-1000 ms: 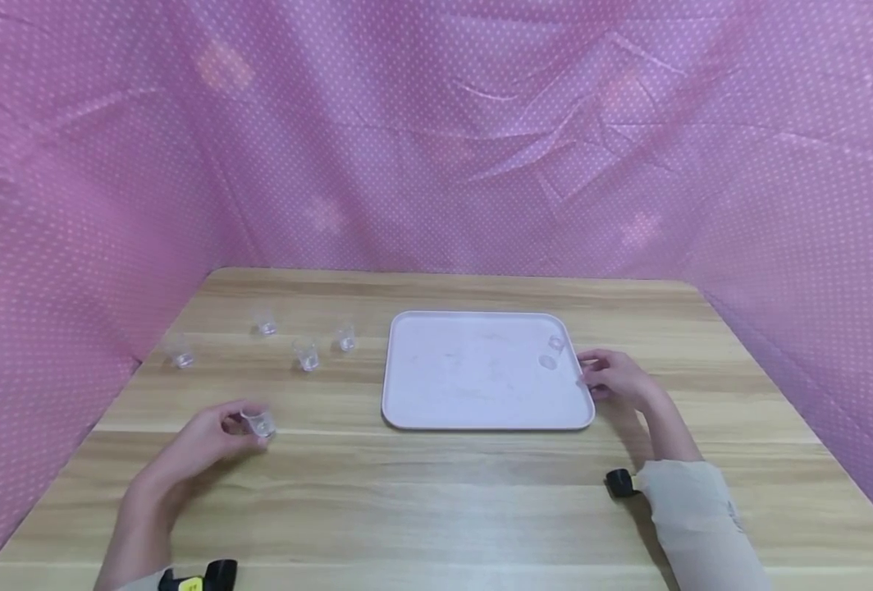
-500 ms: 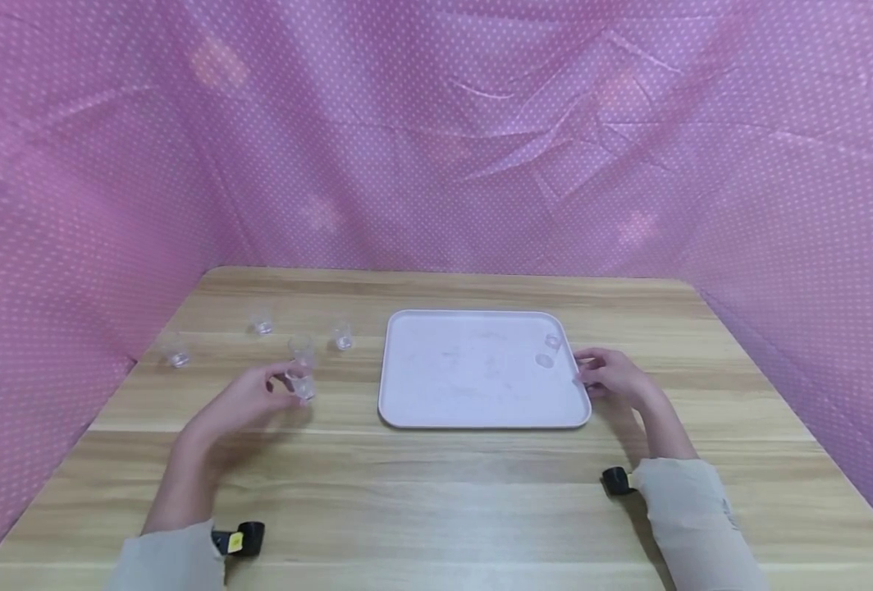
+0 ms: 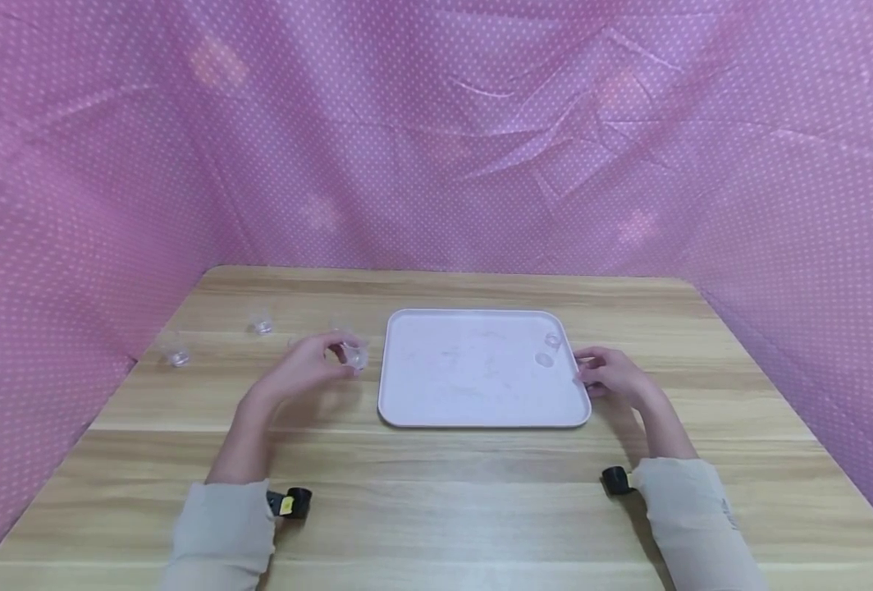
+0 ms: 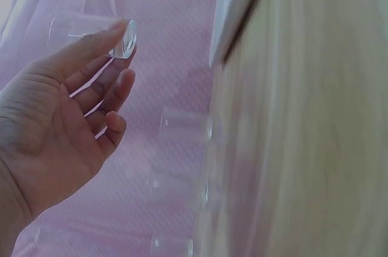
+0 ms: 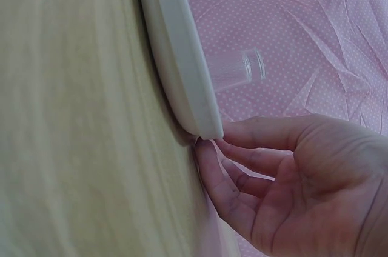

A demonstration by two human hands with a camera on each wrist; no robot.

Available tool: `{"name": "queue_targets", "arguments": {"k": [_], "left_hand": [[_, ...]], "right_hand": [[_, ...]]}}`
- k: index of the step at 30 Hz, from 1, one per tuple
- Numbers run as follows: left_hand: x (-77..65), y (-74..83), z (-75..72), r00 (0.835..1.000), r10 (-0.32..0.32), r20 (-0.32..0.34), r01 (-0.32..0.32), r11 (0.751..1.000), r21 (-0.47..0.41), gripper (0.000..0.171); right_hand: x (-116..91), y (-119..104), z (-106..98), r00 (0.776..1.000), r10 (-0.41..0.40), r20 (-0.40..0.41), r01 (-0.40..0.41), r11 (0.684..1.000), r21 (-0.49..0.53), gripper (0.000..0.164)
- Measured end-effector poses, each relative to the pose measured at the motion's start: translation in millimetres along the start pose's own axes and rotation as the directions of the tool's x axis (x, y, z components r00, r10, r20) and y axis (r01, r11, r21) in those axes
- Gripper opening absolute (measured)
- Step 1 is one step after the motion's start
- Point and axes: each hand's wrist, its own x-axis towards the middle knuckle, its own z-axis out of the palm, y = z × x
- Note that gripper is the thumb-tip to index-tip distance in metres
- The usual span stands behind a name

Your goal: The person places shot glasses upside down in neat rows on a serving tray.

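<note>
My left hand (image 3: 299, 365) holds a small clear glass (image 3: 355, 357) just left of the white tray (image 3: 473, 369). In the left wrist view the thumb and fingers pinch this glass (image 4: 124, 42) near its thick base, clear of the table. At the tray's right side is my right hand (image 3: 617, 379). The right wrist view has its thumb on the tray's rim (image 5: 185, 45) and fingers at the underside. Another clear glass (image 3: 552, 341) stands on the tray near that side, its thick base upward in the right wrist view.
Further glasses stand on the wooden table at the left, one at the back (image 3: 262, 326) and one near the left edge (image 3: 178, 359). Others are partly hidden behind my left hand; the left wrist view shows a glass (image 4: 187, 126) near the tray. Pink dotted cloth (image 3: 436, 164) surrounds the table.
My left hand has carried its glass rightward and farther back, past the standing glasses, to beside the tray. My right hand stays at the tray's edge.
</note>
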Motion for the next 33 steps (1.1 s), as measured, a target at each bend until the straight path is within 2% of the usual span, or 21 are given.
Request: {"name": "queue_targets", "arguments": {"k": [3,11,21,33], "left_hand": [[9.4,8.2,7.2,1.000,0.021,-0.003,-0.021,1.000,-0.018,0.039],[33.4,22.5,28.8,1.000,-0.002,0.007,0.002,1.000,-0.004,0.038],[60.7,34.5,53.2,0.994,0.107,-0.015,-0.106,0.994,0.020,0.033],[89.9,57.6,76.1,0.989,0.142,0.029,-0.144,0.986,0.081,0.030]], "right_hand": [[0,0,0,1.000,0.000,0.000,0.000,1.000,-0.001,0.049],[-1,1,-2,1.000,-0.003,0.003,0.003,1.000,0.009,0.049],[-1,1,-2,1.000,-0.005,-0.001,0.005,1.000,0.004,0.049],[-1,1,-2,1.000,-0.002,-0.001,0.002,1.000,-0.011,0.048]]}}
